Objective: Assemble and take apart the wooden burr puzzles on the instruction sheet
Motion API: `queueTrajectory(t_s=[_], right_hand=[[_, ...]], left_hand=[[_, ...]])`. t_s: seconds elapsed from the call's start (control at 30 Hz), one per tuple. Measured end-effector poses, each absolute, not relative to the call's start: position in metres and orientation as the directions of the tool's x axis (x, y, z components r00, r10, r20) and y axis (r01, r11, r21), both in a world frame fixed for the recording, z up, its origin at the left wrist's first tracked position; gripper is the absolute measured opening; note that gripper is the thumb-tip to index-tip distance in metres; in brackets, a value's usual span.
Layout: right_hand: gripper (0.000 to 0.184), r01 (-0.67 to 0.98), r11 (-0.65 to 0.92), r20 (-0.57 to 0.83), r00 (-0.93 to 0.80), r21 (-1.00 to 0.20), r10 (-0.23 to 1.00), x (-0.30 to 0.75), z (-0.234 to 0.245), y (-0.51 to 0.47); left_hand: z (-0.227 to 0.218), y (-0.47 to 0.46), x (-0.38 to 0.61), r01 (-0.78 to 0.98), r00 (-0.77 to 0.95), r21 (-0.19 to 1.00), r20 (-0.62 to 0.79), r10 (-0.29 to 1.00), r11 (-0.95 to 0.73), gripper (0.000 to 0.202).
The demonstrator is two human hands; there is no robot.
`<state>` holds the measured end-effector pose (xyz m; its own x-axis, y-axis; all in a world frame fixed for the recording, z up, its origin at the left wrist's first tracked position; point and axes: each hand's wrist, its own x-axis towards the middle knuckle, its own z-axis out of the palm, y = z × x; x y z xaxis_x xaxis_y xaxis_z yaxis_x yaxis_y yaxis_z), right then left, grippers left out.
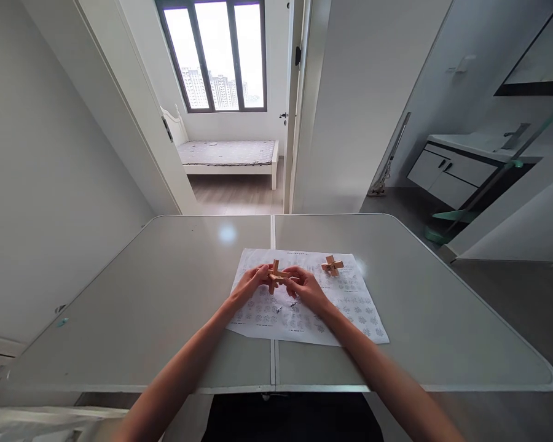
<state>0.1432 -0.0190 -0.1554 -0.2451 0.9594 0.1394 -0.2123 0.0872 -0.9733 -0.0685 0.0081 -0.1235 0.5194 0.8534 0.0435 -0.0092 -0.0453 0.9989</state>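
We observe both hands closed on a small wooden assembly (275, 274), held between them just over the printed sheet (376, 331), left of its centre; the left hand (253, 279) pinches the assembly from its left side; the right hand (305, 286) pinches it from the right, thumb and fingers gathered at the end of a bar; one bar of the assembly points upward, others run crosswise, though we cannot tell exactly how the pieces interlock; to the right of the right hand, well apart from it, we find a second wooden assembly (332, 266), cross-shaped and marked with dark spots, resting near the sheet's far right corner; below the hands we note two small dark-and-silvery bits (292, 304), too small to identify, lying on the print; the sheet, covered with rows of small figures, lies across the pale seam (273, 365) of the grey table (166, 288); beyond the table we see, through a doorway, a bed (233, 153) with a patterned mattress beneath a dark-framed window (212, 58); at right we distinguish a white cabinet (458, 175) with dark handles
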Motion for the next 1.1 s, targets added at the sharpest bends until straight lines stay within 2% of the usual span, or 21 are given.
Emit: queueTrajectory(t_s=[0.2,0.33,0.43,0.77,1.1], right_hand=[[0.035,-0.198,0.096,0.141,-0.229,-0.976,0.963,0.142,-0.155,-0.021],[0.036,-0.200,0.093,0.138,-0.224,-0.975,0.965,0.141,-0.155,-0.021],[0.037,-0.178,0.103,0.136,-0.182,-0.979,0.974,0.142,-0.155,-0.022],[0.042,-0.163,0.149,0.172,-0.131,-0.975,0.976,0.143,-0.154,-0.022],[0.043,-0.149,0.163,0.177,-0.084,-0.975,0.981,0.142,-0.152,-0.022]], left_hand=[[-0.119,0.005,-0.070,0.055,0.546,0.993,0.060,0.836,-0.107,0.062],[-0.125,0.003,-0.068,-0.007,0.615,0.989,0.118,0.779,-0.145,0.081],[-0.129,0.002,-0.065,0.028,0.591,0.982,0.133,0.796,-0.185,0.090],[-0.126,-0.002,-0.063,0.182,0.521,0.948,0.132,0.843,-0.261,0.082],[-0.124,-0.003,-0.061,0.198,0.537,0.932,0.157,0.829,-0.305,0.082]])
